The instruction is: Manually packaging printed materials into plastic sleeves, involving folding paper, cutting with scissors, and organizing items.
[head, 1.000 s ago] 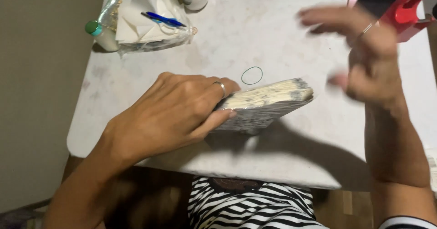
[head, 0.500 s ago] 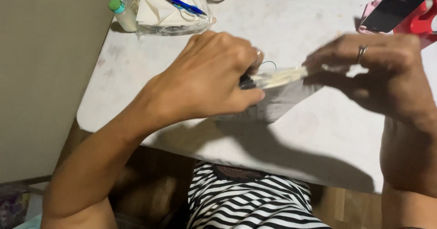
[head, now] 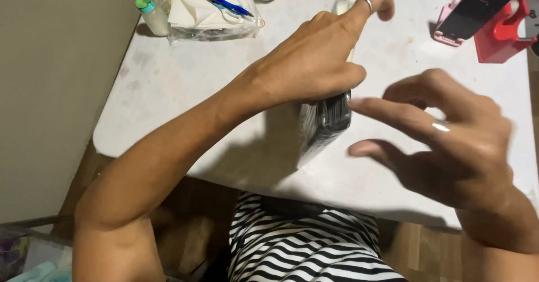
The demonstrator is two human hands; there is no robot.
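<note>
Standing on edge near the middle of the worn white table (head: 168, 91), a thick stack of pale cards with a dark printed face (head: 327, 119) is clamped from above by the left hand (head: 314, 63); its grip is closed on the top of the stack, thumb side toward the person, while the ringed finger points away toward the far edge. The right hand (head: 449, 147) hangs just beside the stack on its right, fingers spread wide and loosely curled, holding nothing; one fingertip comes very near the stack's side, though contact cannot be made out.

The tabletop is scuffed and faintly stained, with a rounded near corner. At its far left lies a clear plastic bag of folded white papers (head: 208, 12) with a blue pen (head: 227, 4) on top, and a small bottle with a green cap (head: 149, 10) lies against the bag's left end. At the far right a dark phone leans in a pink stand (head: 449, 32), next to a red plastic object (head: 499, 35). A plain beige wall (head: 50, 91) runs along the table's left side. Below the near edge show a black-and-white striped shirt (head: 303, 242) and a brown wooden floor (head: 185, 231).
</note>
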